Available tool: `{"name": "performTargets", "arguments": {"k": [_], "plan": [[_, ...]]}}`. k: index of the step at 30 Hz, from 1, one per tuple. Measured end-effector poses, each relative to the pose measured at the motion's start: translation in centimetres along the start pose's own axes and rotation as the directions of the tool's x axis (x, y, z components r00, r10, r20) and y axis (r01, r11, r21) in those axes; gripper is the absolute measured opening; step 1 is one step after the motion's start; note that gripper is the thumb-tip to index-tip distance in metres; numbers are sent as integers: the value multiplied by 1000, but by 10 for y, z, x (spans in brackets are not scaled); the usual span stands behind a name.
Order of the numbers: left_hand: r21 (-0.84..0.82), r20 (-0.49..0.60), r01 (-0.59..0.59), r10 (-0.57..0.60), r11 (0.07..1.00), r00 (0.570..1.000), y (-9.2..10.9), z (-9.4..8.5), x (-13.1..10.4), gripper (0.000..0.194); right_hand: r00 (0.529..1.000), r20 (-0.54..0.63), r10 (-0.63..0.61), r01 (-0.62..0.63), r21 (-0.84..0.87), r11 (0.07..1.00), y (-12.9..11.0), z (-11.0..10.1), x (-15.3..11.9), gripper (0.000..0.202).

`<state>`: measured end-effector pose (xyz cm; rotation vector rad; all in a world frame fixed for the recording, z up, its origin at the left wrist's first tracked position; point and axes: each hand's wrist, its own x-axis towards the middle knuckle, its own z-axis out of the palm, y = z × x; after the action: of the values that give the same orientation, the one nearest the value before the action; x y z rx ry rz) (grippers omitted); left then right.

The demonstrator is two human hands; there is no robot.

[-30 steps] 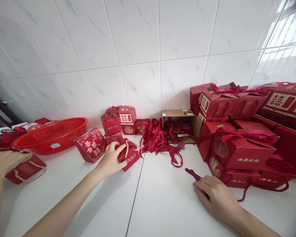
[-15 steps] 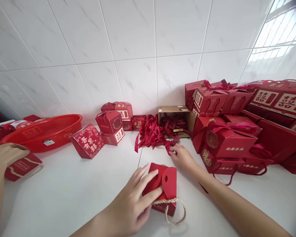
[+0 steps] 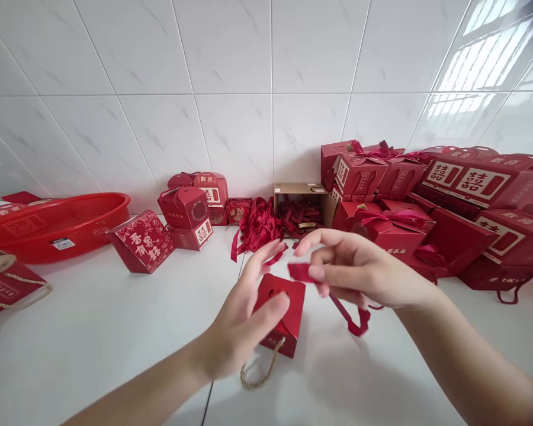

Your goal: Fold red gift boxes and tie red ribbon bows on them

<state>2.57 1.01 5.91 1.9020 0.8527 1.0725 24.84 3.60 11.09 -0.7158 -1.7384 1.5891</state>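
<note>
A small red gift box [image 3: 294, 319] stands on the white tabletop, its top flaps folded over around a hole and a beige rope handle [image 3: 260, 383] hanging at its front. My left hand [image 3: 244, 319] is above the box's left side, fingers apart, holding nothing. Over the box's right side, my right hand [image 3: 350, 269] pinches one end of a dark red ribbon [image 3: 298, 271] between thumb and fingers. The ribbon's other end dangles below that hand. Behind both hands lies a heap of loose red ribbons [image 3: 260, 228].
Stacked red gift boxes with bows [image 3: 393, 228] fill the right side. An open cardboard box [image 3: 328, 207] holds dark red strips by the tiled wall. Left are a red plastic basin [image 3: 84, 234], a patterned box [image 3: 144, 241] and a rope-handled box [image 3: 15, 284].
My right hand has come from the ribbon heap toward the box, bringing a ribbon with it. My left hand has lifted off the box, whose top flaps now lie closed.
</note>
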Motion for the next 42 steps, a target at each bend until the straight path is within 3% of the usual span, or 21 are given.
{"name": "performTargets", "arguments": {"k": [2, 5, 8, 10, 15, 19, 21, 24, 26, 28, 30, 32, 36, 38, 42], "plan": [[-246, 180, 118, -74, 962, 981, 18, 5, 18, 46, 994, 88, 58, -54, -44, 998, -7, 9, -4, 22], [-431, 364, 306, -147, 849, 920, 32, 6, 26, 52, 995, 59, 76, -71, -78, 994, -12, 11, -17, 21], [-439, 382, 464, -308, 769, 871, 33, -2, 16, 43, 992, 16, 122, -119, -140, 983, -12, 3, -37, 22], [-374, 355, 489, -365, 788, 860, 29, -13, 6, 41, 988, -7, 151, -149, -198, 969, -10, -7, -52, 22], [-91, 262, 483, -447, 871, 855, 21, -43, -10, 39, 973, -71, 221, -232, -297, 926, 0, -44, -81, 20], [125, 237, 449, -466, 885, 852, 25, -41, -10, 34, 975, -88, 205, -220, -534, 817, 18, -56, -81, 28], [222, 267, 420, -470, 880, 841, 30, -27, -7, 30, 988, -101, 119, -156, -587, 795, 27, -42, -70, 44], [347, 353, 339, -456, 875, 817, 37, -3, -5, 26, 998, 41, 46, -26, -395, 918, 39, -3, -47, 43], [403, 359, 257, -410, 878, 838, 39, 7, -7, 21, 975, 196, 105, -63, -212, 975, 45, 21, -36, 37], [447, 329, 202, -370, 871, 869, 38, 11, -10, 12, 946, 249, 209, -183, -123, 975, 52, 36, -30, 37], [474, 301, 199, -370, 858, 879, 34, 8, -12, 8, 934, 209, 289, -271, -108, 956, 59, 39, -30, 37], [492, 266, 197, -362, 848, 893, 27, 1, -12, 9, 945, 142, 296, -281, -114, 953, 63, 33, -32, 36], [543, 115, 85, -173, 836, 978, 2, -13, -1, 12, 964, -104, 243, -258, -164, 952, 68, 14, -30, 42], [568, 106, 62, -148, 821, 983, -13, -16, 5, 24, 952, -193, 238, -277, -203, 939, 70, 8, -25, 44], [537, 133, 137, -244, 833, 961, -34, -11, 12, 32, 943, -236, 234, -293, -255, 921, 78, 4, -12, 46]]}}
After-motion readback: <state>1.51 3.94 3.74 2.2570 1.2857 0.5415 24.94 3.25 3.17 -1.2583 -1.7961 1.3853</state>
